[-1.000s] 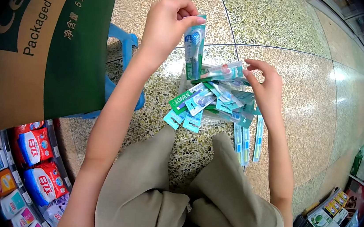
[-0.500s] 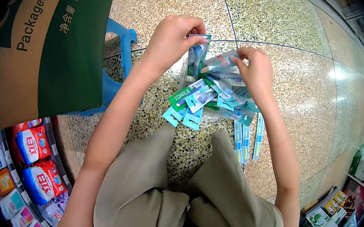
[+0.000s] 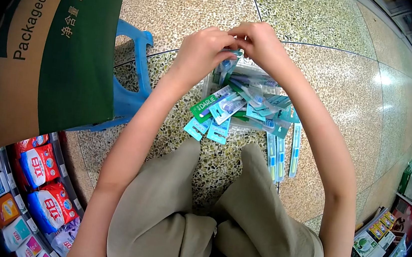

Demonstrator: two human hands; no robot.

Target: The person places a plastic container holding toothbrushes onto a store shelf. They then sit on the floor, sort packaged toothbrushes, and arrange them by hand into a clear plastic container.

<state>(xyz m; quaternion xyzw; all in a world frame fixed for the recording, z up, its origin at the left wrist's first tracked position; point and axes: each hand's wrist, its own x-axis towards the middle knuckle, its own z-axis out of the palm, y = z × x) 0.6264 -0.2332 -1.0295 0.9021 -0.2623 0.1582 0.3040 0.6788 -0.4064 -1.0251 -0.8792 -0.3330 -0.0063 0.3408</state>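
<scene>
My left hand [image 3: 201,52] pinches the top of a packaged toothbrush [image 3: 225,69], which hangs upright above the heap. My right hand [image 3: 259,40] meets it there, its fingers closed at the top edge of the pack and partly hidden behind the left fingers. Below lies a heap of toothbrush packs in and over a clear plastic tray [image 3: 205,86]. Among them are a green DARLIE pack [image 3: 207,107] and a light blue pack [image 3: 227,108]. Two blue card ends [image 3: 218,132] stick out towards my knees.
Slim toothbrush packs [image 3: 295,150] lie on the speckled floor to the right. A blue plastic stool [image 3: 142,66] bears a large green and brown carton [image 3: 79,65] on the left. Shelves with red and blue bags [image 3: 52,205] stand lower left; more shelved boxes [image 3: 372,246] are lower right.
My right hand has moved up and left, away from above the heap, to my left hand. The pack it held is no longer separately visible. My left hand has shifted slightly.
</scene>
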